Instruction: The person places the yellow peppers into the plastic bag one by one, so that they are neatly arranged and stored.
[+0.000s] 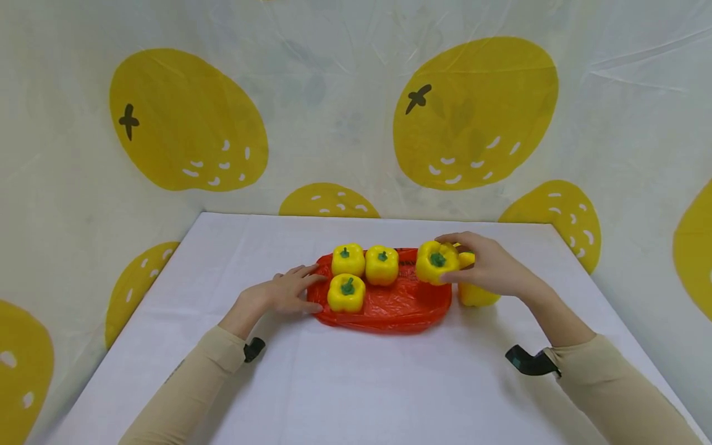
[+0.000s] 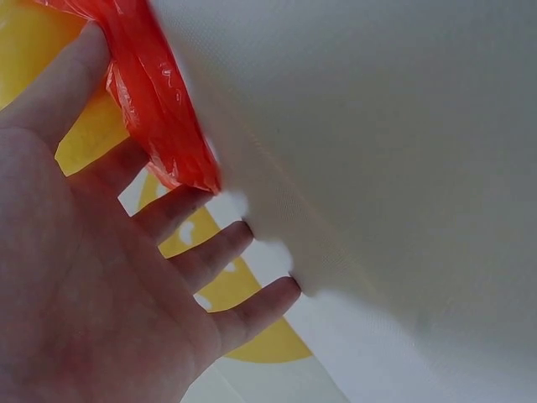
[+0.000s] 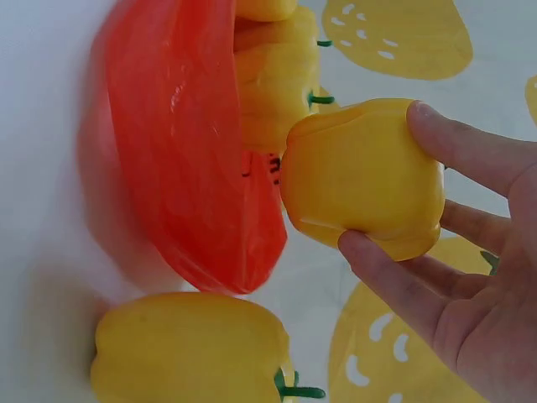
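A red plastic bag [image 1: 384, 309] lies spread on the table with its rim raised. Three yellow bell peppers stand in its left half: one at the back left [image 1: 348, 259], one beside it [image 1: 381, 266] and one in front [image 1: 346, 293]. My right hand [image 1: 489, 266] holds another yellow bell pepper [image 3: 365, 180] by its sides, lifted over the bag's right part. My left hand [image 1: 289, 292] has its fingers spread and touches the bag's left edge; in the left wrist view the fingertips [image 2: 201, 191] meet the red plastic.
Right of the bag a yellow bell pepper [image 1: 478, 295] lies on the white tabletop [image 1: 356, 383], partly behind my right hand. More yellow [image 1: 466, 258] shows behind that hand. A cloth printed with large yellow fruit [image 1: 475, 111] hangs beyond the table.
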Demonstrator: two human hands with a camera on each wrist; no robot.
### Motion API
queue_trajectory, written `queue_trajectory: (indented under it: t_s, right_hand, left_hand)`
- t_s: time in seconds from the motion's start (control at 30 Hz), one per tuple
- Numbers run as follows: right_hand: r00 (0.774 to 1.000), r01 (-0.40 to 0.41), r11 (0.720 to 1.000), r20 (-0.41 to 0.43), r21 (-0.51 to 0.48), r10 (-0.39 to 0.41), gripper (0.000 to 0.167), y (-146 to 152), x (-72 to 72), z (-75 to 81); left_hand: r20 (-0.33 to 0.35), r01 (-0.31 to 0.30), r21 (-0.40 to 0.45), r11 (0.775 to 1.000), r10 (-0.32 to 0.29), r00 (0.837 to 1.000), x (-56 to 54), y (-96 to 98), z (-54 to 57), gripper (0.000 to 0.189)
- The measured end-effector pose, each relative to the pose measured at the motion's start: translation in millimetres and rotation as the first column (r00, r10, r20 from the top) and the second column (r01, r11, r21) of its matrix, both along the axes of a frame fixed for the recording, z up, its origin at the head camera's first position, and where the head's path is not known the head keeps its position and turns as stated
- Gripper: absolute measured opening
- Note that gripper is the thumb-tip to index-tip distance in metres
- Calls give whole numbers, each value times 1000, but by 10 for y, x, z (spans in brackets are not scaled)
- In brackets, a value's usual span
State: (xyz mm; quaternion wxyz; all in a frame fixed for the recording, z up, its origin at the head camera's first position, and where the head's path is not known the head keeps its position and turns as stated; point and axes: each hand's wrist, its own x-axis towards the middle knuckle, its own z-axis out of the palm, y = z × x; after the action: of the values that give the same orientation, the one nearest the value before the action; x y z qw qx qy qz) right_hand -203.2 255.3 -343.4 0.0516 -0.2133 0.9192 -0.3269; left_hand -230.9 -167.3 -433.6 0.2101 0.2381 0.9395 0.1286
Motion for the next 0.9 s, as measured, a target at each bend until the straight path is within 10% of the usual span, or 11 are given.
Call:
queue_trajectory:
  t_s: [0.9]
  right_hand:
    - [998,-57,998,37,-38,58,69,-481,75,-277]
  left_hand:
    - [-1,8,1,1000,-8,1000,11,1,20,77]
